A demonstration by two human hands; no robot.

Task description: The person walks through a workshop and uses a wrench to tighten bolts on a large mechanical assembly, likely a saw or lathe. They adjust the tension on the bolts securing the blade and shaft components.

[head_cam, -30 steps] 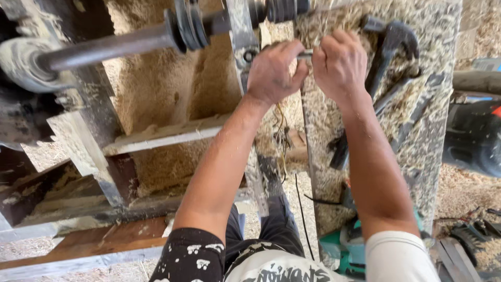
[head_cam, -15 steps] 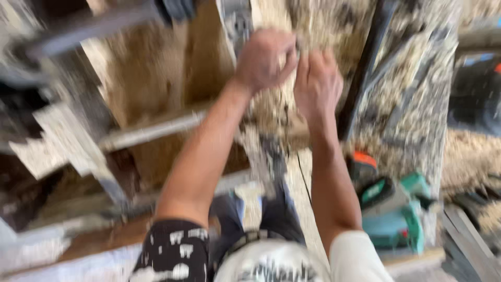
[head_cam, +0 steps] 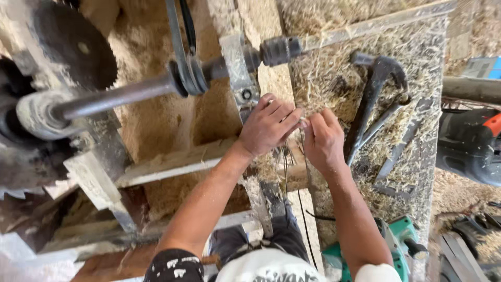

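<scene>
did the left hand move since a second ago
Yes. The left hand has dropped below the grey metal bearing bracket; earlier it was up beside it, close to the dark steel shaft.

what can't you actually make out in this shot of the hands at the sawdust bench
- Head view: whatever the left hand and right hand pinch between their fingertips; too small, covered by the fingers.
- Head view: the hammer handle's lower end, half buried in wood shavings.
- Head view: the green power tool, cut off by the bottom edge and the right forearm.
- Head view: the saw blade, partly cut off by the top edge.
</scene>
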